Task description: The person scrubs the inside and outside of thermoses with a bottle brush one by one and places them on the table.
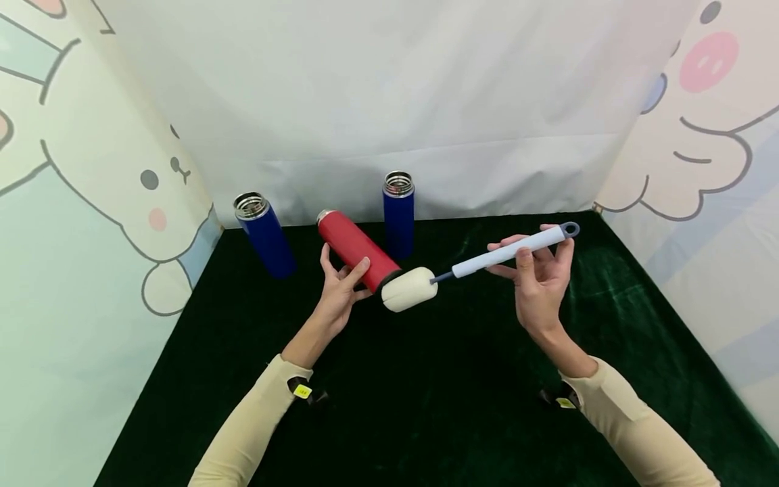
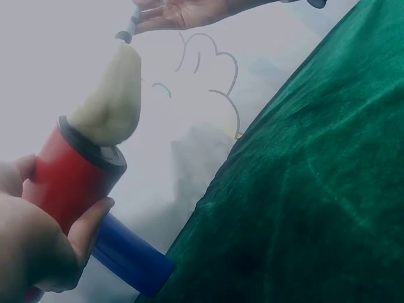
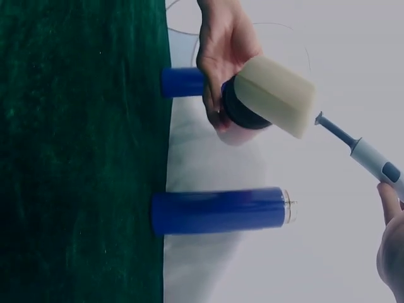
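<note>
My left hand (image 1: 339, 294) grips a red bottle (image 1: 359, 247), thumb and fingers on its sides. The bottle is tilted above the table, its silver-rimmed end away from me and its black-edged base towards my right. Between thumb and fingers, my right hand (image 1: 541, 291) holds a sponge bottle brush (image 1: 499, 258) by its pale blue handle. The brush's cream sponge head (image 2: 113, 95) lies against the bottle's base in the left wrist view. From the right wrist, the sponge (image 3: 278, 95) covers part of the dark base rim.
Two open-mouthed blue bottles stand at the back of the table, one at the left (image 1: 268, 240) and one near the middle (image 1: 398, 220), behind the red one. A dark green cloth (image 1: 450, 399) covers the table. White and cartoon-printed curtains (image 1: 395, 81) enclose the back and sides.
</note>
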`<state>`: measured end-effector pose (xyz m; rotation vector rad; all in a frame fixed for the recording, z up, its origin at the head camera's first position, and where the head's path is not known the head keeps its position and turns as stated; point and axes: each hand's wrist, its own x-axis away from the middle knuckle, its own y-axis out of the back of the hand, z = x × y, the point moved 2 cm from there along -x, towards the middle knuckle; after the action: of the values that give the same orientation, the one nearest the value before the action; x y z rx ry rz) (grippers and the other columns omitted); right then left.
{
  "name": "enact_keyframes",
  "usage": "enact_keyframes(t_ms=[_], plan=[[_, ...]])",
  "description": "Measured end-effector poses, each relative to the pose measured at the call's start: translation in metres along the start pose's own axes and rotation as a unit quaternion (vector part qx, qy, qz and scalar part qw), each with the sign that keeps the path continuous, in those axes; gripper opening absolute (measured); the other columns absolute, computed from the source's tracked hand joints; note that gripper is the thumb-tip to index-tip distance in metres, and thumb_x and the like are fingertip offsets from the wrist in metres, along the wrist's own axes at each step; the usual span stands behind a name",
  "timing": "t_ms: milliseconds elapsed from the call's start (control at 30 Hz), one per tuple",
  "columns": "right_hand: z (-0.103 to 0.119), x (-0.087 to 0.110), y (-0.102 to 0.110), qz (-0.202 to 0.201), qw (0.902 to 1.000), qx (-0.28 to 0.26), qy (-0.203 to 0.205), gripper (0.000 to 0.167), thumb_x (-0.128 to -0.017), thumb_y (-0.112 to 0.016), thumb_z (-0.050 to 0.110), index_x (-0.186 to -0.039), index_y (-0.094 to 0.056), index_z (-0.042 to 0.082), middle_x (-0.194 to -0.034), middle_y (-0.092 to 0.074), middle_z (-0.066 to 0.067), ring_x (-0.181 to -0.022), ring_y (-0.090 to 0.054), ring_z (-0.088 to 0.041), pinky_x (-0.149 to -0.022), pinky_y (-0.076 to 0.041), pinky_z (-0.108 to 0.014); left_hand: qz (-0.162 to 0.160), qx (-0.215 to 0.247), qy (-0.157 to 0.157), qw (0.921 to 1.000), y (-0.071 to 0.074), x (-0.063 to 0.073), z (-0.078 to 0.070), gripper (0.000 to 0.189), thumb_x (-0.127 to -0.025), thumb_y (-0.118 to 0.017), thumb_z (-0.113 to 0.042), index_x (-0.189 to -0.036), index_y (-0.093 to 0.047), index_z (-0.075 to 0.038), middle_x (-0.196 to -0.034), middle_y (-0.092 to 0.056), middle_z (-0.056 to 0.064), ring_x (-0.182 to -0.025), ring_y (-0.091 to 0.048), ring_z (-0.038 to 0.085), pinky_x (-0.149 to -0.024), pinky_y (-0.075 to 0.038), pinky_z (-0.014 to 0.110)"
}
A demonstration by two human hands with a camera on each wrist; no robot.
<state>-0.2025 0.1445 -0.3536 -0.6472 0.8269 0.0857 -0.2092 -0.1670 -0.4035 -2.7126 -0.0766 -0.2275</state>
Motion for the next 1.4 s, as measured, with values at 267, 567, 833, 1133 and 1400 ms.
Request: enact_keyframes(t_ms=[267,567,833,1133,1400], plan=[[-0.002,-0.001,0.013,-0.034,0.9992,-0.007,-0.019,0.033,-0.104,-0.046,-0.007,-0.135,-0.035,-0.003,-0.107,-0.068,-0.025,-0.094,-0.076,-0.035,-0.072,-0.064,-0.04,0.017,-0.041,-0.014,0.9989,0.006,-0.001,-0.002,0.103,-0.099,-0.067,-0.021,-0.156,0.014,-0.05,-0.15,-0.043,0.014,-0.12,-0.063,0.026,-0.091,-0.061,0.042],[-0.008,0.006,0.022,-0.017,0.9984,0.024,-0.049,0.033,-0.104,-0.043,-0.008,-0.136,-0.035,-0.002,-0.108,-0.07,-0.019,-0.096,-0.077,-0.031,-0.073,-0.064,-0.04,0.056,-0.097,-0.063,0.9917,0.009,0.001,-0.001,0.106,-0.1,-0.064,-0.01,-0.156,0.017,-0.049,-0.153,-0.039,0.015,-0.122,-0.063,0.028,-0.086,-0.062,0.037],[-0.017,0.016,0.022,-0.013,0.9963,0.02,-0.082,0.033,-0.104,-0.042,-0.007,-0.136,-0.037,0.0,-0.109,-0.069,-0.02,-0.097,-0.076,-0.03,-0.074,-0.064,-0.04,0.094,-0.113,-0.096,0.9845,0.007,0.0,-0.002,0.107,-0.1,-0.062,-0.006,-0.157,0.018,-0.049,-0.156,-0.036,0.014,-0.127,-0.06,0.032,-0.089,-0.062,0.036],[-0.014,0.016,0.036,-0.08,0.9846,0.036,-0.151,0.032,-0.106,-0.048,0.004,-0.137,-0.04,0.009,-0.106,-0.07,-0.013,-0.095,-0.077,-0.026,-0.073,-0.064,-0.039,0.091,-0.179,-0.151,0.968,0.022,-0.014,-0.005,0.112,-0.095,-0.065,0.003,-0.16,0.013,-0.042,-0.155,-0.037,0.014,-0.128,-0.055,0.033,-0.097,-0.057,0.029],[-0.022,0.008,0.067,-0.127,0.9404,-0.001,-0.316,0.031,-0.105,-0.054,0.014,-0.133,-0.041,0.014,-0.104,-0.072,-0.006,-0.098,-0.077,-0.02,-0.079,-0.064,-0.038,0.069,-0.225,-0.188,0.9535,0.042,-0.031,-0.01,0.107,-0.086,-0.075,0.006,-0.155,-0.005,-0.035,-0.151,-0.043,0.009,-0.121,-0.06,0.031,-0.098,-0.057,0.045]])
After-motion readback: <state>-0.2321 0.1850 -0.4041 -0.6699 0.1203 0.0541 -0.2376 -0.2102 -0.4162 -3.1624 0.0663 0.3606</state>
